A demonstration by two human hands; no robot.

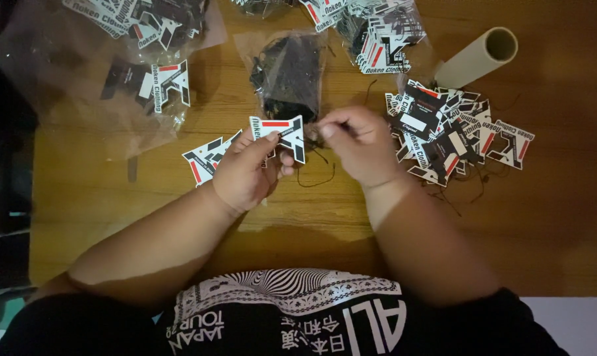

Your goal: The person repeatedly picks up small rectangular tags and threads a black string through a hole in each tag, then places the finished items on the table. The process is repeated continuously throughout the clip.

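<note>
My left hand (245,173) holds a black, white and red angular card tag (280,134) up above the wooden table (100,217). My right hand (358,145) pinches a thin black string (317,178) at the tag's right edge; the string's loop hangs down between the hands. Two more tags of the same kind (203,158) lie on the table just left of my left hand. A pile of tags with strings attached (453,135) lies beside my right hand.
A clear bag of black strings (288,76) lies straight beyond the hands. Plastic bags of tags (147,59) sit at the back left and another bag of tags (377,33) at the back middle. A beige cardboard tube (479,56) lies at the back right.
</note>
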